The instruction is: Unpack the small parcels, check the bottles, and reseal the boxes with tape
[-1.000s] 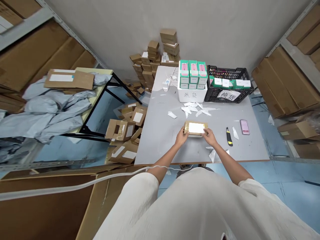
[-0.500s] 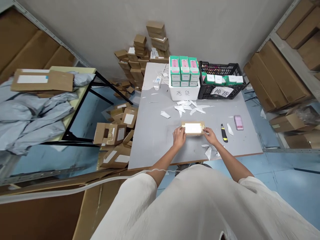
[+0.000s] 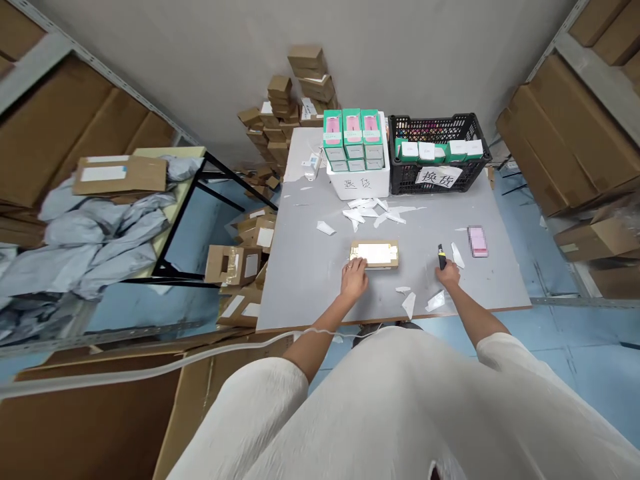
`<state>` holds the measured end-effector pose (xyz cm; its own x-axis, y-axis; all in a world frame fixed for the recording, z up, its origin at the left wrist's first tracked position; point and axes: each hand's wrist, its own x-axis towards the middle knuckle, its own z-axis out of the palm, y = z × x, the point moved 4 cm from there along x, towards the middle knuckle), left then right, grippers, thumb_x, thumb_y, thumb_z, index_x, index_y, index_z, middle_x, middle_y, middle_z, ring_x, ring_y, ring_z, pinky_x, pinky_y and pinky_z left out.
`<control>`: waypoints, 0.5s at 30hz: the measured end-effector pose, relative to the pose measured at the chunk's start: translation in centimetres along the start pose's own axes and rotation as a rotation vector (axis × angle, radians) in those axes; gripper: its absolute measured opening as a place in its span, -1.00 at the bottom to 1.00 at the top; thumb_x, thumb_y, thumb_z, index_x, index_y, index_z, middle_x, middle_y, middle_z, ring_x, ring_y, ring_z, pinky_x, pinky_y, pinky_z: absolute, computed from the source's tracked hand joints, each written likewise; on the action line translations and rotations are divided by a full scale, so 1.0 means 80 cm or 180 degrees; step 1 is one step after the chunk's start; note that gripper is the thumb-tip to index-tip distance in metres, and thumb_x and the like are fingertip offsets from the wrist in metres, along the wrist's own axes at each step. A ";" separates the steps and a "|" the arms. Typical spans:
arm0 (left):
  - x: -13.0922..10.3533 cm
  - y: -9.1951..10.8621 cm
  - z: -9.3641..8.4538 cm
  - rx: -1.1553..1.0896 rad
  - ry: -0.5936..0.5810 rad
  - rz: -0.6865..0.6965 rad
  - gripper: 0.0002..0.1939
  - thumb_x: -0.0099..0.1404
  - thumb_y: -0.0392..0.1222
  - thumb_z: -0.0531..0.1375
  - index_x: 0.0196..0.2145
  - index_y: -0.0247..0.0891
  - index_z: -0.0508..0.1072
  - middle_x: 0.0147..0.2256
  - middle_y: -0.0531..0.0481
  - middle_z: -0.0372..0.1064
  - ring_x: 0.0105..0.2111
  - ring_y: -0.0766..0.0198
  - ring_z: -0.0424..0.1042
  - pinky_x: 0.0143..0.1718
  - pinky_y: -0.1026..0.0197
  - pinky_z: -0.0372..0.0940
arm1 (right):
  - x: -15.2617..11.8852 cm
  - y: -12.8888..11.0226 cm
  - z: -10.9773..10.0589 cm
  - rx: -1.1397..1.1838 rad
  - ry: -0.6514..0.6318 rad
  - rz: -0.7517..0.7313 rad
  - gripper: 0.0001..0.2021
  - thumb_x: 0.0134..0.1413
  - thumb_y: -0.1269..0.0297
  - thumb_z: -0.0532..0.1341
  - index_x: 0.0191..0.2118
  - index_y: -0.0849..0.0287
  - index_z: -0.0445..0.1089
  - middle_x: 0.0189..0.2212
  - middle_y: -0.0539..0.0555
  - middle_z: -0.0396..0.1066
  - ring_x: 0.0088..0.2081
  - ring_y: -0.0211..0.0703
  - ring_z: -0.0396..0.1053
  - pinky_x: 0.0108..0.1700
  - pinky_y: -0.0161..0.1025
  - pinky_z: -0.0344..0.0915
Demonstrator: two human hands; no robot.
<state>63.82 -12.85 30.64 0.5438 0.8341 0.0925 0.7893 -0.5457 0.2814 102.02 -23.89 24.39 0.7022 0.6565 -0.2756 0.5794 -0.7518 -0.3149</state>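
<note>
A small brown cardboard box (image 3: 387, 262) with a white label lies on the grey table (image 3: 300, 280). My left hand (image 3: 355, 277) rests at the box's left end, its fingers on the front left corner. To the right, my right hand (image 3: 448, 273) is closed round the lower part of a black and yellow utility knife (image 3: 442, 259), which lies along the tabletop. Scraps of white paper (image 3: 409, 305) and a crumpled clear piece (image 3: 435, 301) lie between the box and the table's front edge.
A white bin (image 3: 358, 184) of green and pink boxes and a black crate (image 3: 438, 175) stand at the back. A pink phone-like item (image 3: 477, 241) lies at the right. Grey parcels (image 3: 125, 223) cover a side table; opened cartons (image 3: 242, 263) are piled beside the main table.
My right hand has left the box's right end, moved right and closed on the knife. A clear piece now lies near it. My left hand stays at the box; the view has shifted slightly.
</note>
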 end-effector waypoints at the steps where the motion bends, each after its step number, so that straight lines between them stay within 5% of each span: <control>1: 0.000 0.003 0.000 0.0013 -0.0017 -0.0045 -0.37 0.42 -0.32 0.06 0.41 -0.24 0.35 0.38 -0.29 0.33 0.46 -0.14 0.20 0.41 -0.19 0.16 | 0.006 0.005 0.003 -0.0028 -0.0062 0.0041 -0.43 0.37 0.11 0.23 0.40 0.19 0.31 0.27 0.36 0.38 0.29 0.24 0.39 0.26 0.06 0.37; 8: 0.002 0.019 -0.003 0.0054 -0.0135 -0.0249 -0.33 0.40 -0.30 0.07 0.44 -0.26 0.31 0.42 -0.31 0.29 0.49 -0.16 0.15 0.44 -0.22 0.15 | 0.024 0.018 0.012 -0.0173 -0.0143 -0.0112 -0.50 0.39 0.20 0.22 0.36 0.21 0.28 0.31 0.36 0.31 0.33 0.23 0.32 0.28 0.05 0.33; 15: -0.001 0.020 -0.003 -0.0130 -0.0073 -0.0288 -0.27 0.35 -0.30 0.13 0.47 -0.22 0.30 0.43 -0.30 0.28 0.51 -0.23 0.12 0.48 -0.27 0.10 | 0.036 0.028 0.010 0.0157 -0.0089 -0.0227 -0.57 0.20 0.34 0.31 0.18 0.15 0.36 0.15 0.38 0.49 0.22 0.27 0.45 0.23 0.14 0.37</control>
<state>64.94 -13.75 31.29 0.4774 0.8776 0.0433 0.8235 -0.4640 0.3264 104.99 -23.63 22.22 0.6476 0.7104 -0.2757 0.6060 -0.6995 -0.3788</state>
